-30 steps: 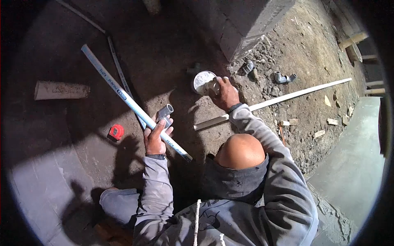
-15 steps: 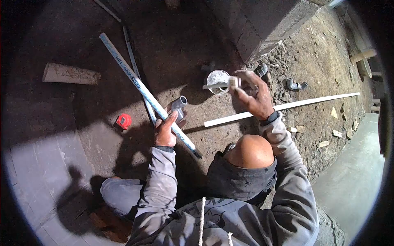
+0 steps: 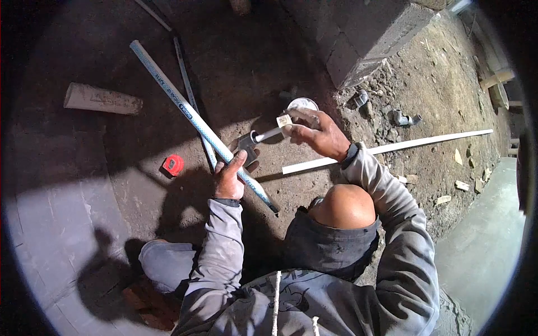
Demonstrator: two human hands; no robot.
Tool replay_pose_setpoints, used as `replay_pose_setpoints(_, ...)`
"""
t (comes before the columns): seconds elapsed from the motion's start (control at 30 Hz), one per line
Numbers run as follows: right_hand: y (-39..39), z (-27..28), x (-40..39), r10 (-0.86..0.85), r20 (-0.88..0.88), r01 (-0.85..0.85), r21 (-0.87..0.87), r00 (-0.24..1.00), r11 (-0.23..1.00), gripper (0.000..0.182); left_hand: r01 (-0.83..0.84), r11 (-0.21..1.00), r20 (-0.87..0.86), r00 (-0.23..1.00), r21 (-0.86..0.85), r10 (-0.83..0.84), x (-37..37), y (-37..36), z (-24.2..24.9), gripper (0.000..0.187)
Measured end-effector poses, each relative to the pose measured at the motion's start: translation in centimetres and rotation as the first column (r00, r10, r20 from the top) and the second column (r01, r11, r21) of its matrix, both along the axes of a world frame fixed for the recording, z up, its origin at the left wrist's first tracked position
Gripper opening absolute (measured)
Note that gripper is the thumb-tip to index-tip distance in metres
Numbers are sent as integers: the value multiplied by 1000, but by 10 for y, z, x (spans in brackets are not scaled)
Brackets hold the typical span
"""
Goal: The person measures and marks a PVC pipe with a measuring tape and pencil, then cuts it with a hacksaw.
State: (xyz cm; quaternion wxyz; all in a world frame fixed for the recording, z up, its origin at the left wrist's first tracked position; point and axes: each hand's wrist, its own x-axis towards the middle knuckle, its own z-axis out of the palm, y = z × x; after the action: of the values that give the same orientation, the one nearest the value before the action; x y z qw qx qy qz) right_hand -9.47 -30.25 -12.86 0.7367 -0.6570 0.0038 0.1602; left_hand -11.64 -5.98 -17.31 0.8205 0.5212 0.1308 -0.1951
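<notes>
My left hand (image 3: pixel 228 180) is closed around a white pipe with blue print (image 3: pixel 193 117), which slants from upper left to lower right. The same hand also holds a grey pipe fitting (image 3: pixel 245 144), its open end facing right. In my right hand (image 3: pixel 322 134) is a pale stick (image 3: pixel 269 134) with a blocky cream end (image 3: pixel 284 121), pinched between thumb and fingers. The stick's far tip is at the fitting's mouth; how deep it reaches is hidden. Just behind the right hand stands a round tub (image 3: pixel 302 103), partly covered by it.
A white pipe (image 3: pixel 392 147) lies on the dirt at right, and a thinner one (image 3: pixel 188 84) behind the held pipe. Nearby are a red round object (image 3: pixel 173 164), a grey elbow fitting (image 3: pixel 407 118), a thick pipe piece (image 3: pixel 103 99) and a block wall corner (image 3: pixel 358 50).
My right hand has moved left and down from over the tub, bringing the stick's tip to the fitting's mouth. The left hand still holds the pipe and fitting, the fitting turned rightward.
</notes>
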Motion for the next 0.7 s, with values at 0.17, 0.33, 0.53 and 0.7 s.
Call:
replay_pose_setpoints(0.17,-5,16,10,162,218,-42,-469,962,882,48,50,999,67,996,13,-51,1,9,-5,49)
replay_pose_setpoints(0.33,4,35,3,311,542,152,-647,781,747,47,6,998,14,1000,58,-6,3,8,-3,49)
replay_pose_setpoints(0.53,-4,-1,14,255,563,49,-468,786,882,46,-2,999,25,1000,-51,3,3,12,-12,46)
replay_pose_setpoints(0.7,1,20,12,303,601,153,-589,739,794,43,2,1000,-16,1000,19,-2,3,11,-8,42)
